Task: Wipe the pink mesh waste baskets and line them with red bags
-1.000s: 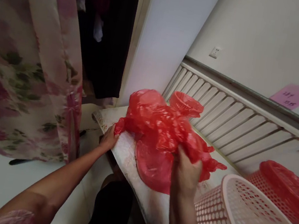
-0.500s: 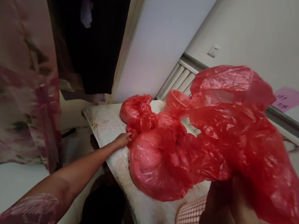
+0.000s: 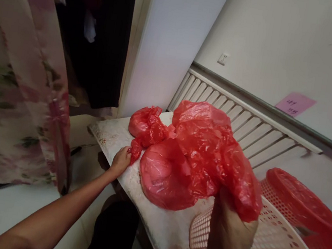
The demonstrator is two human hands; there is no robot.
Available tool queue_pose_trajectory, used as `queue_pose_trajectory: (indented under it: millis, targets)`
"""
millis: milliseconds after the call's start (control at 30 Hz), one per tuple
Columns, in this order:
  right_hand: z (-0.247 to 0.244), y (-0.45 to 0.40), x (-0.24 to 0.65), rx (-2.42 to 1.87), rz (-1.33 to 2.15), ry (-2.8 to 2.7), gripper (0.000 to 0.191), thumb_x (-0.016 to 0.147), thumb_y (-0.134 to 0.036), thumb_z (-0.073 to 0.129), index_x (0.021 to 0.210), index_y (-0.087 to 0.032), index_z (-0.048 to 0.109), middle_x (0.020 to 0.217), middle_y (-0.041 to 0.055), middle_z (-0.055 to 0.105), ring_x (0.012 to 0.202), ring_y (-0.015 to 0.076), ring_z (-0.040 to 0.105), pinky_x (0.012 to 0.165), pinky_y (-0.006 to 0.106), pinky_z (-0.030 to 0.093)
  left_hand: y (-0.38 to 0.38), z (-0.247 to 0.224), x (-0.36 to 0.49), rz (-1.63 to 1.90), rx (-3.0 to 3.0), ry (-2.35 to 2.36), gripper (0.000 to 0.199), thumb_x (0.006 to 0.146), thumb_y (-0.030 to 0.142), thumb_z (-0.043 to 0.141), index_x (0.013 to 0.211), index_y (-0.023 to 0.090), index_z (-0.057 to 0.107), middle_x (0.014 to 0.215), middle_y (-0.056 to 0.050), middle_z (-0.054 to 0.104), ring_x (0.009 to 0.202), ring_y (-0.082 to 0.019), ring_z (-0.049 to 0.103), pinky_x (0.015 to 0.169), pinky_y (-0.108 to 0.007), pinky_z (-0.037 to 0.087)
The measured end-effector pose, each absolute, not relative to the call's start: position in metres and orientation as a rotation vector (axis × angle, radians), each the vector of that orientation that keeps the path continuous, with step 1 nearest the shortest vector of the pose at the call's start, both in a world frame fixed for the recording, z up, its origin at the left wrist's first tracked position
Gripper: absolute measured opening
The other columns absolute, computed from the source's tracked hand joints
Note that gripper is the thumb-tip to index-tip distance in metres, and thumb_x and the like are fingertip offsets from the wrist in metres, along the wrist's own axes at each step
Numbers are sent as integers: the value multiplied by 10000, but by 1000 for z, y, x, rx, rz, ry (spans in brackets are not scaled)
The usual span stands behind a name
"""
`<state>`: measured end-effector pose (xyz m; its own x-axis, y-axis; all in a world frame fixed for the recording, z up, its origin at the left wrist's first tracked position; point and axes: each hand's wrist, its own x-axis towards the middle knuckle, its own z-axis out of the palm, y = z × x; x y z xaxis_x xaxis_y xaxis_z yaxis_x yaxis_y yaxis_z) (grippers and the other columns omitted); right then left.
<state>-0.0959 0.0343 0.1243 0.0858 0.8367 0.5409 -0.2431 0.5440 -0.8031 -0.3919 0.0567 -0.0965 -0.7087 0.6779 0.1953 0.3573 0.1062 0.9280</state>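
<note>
My left hand [image 3: 121, 161] is closed on a bunched, twisted end of a red plastic bag [image 3: 144, 122] that lies at the far end of the table. My right hand [image 3: 235, 232] grips the loose, crumpled upper part of another red plastic bag [image 3: 168, 179]. This nearer bag has a round, full bottom resting on the table; what it contains cannot be made out through the film. Its lifted film [image 3: 206, 126] stands up between my hands. Just beneath my right hand is a pink perforated plastic basket [image 3: 285, 246].
A patterned cloth covers the table [image 3: 153, 226]. Behind the pink basket stands a basket draped in red film [image 3: 295, 198]. A white radiator [image 3: 246, 132] runs along the wall, with a pink note [image 3: 295, 104] above. A floral curtain [image 3: 29, 120] hangs at left.
My right hand has come left and inward, bringing the billowing red film lower and uncovering the radiator and rear basket. My left hand has pulled its bag end slightly toward the left.
</note>
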Motion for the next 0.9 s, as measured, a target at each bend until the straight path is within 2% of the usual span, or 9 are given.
queue_pose_trajectory:
  millis: [133, 267, 333, 433, 533, 600, 667, 767, 900]
  targets:
    - [93, 25, -63, -812, 777, -1332, 562, 724, -271, 749, 1252, -143, 606, 1103, 111, 699, 1068, 269, 633, 938, 417, 507, 16, -86, -343, 1783, 872, 1916, 302, 803, 411, 531, 989, 195, 630, 967, -58, 684, 889, -231, 643, 816, -347, 498]
    - [68, 7, -27, -875, 734, -1524, 468, 731, -312, 740, 1159, -135, 670, 1034, 113, 719, 998, 261, 660, 880, 373, 536, -20, -64, -294, 1848, 717, 1686, 487, 782, 609, 542, 949, 158, 620, 927, -99, 685, 798, -239, 671, 753, -385, 533]
    - [63, -5, -13, -779, 744, -1660, 342, 773, -291, 698, 1093, -169, 707, 984, 91, 732, 937, 233, 677, 826, 321, 552, -35, -40, -272, 1821, 744, 1439, 548, 811, 638, 537, 1076, 164, 610, 1006, -124, 692, 860, -246, 689, 780, -402, 546]
    - [61, -26, 3, -613, 762, -1868, 209, 811, -244, 650, 997, -239, 743, 911, 46, 741, 819, 190, 688, 737, 261, 554, -51, 2, -241, 1726, 654, 631, 669, 769, 647, 632, 1269, 217, 525, 1227, -161, 628, 1083, -308, 629, 898, -499, 503]
    - [57, -48, 12, -533, 867, -1940, 199, 828, -241, 621, 978, -267, 749, 916, 36, 740, 800, 184, 683, 712, 251, 545, -55, 30, -220, 1697, 522, 403, 558, 784, 519, 697, 1205, 173, 576, 1175, -149, 671, 1105, -312, 626, 948, -470, 492]
    - [51, -59, 18, -542, 966, -1904, 198, 830, -266, 612, 970, -257, 752, 939, 44, 738, 831, 195, 678, 722, 261, 540, -53, 37, -212, 1739, 306, 489, 322, 844, 321, 666, 1108, 141, 622, 1002, -115, 732, 968, -275, 692, 906, -421, 535]
    - [42, -64, 28, -625, 1050, -1835, 195, 808, -290, 627, 942, -229, 755, 911, 47, 739, 823, 201, 674, 729, 271, 537, -51, 39, -209, 1775, 107, 621, 206, 859, 151, 577, 1052, 117, 640, 835, -88, 744, 774, -237, 727, 807, -388, 585]
    - [25, -60, 50, -882, 1108, -1646, 228, 712, -253, 673, 916, -181, 744, 824, 39, 737, 736, 189, 659, 697, 273, 535, -49, 39, -209, 1869, 1, 703, 287, 863, 58, 452, 1083, 103, 631, 731, -60, 730, 611, -189, 709, 702, -340, 614]
    - [4, -47, 87, -1053, 1078, -1342, 401, 594, -174, 649, 990, -150, 710, 838, 31, 731, 688, 162, 627, 632, 247, 514, -51, 43, -210, 1985, 21, 682, 309, 912, 68, 368, 1066, 109, 632, 737, -47, 730, 613, -158, 705, 698, -291, 616]
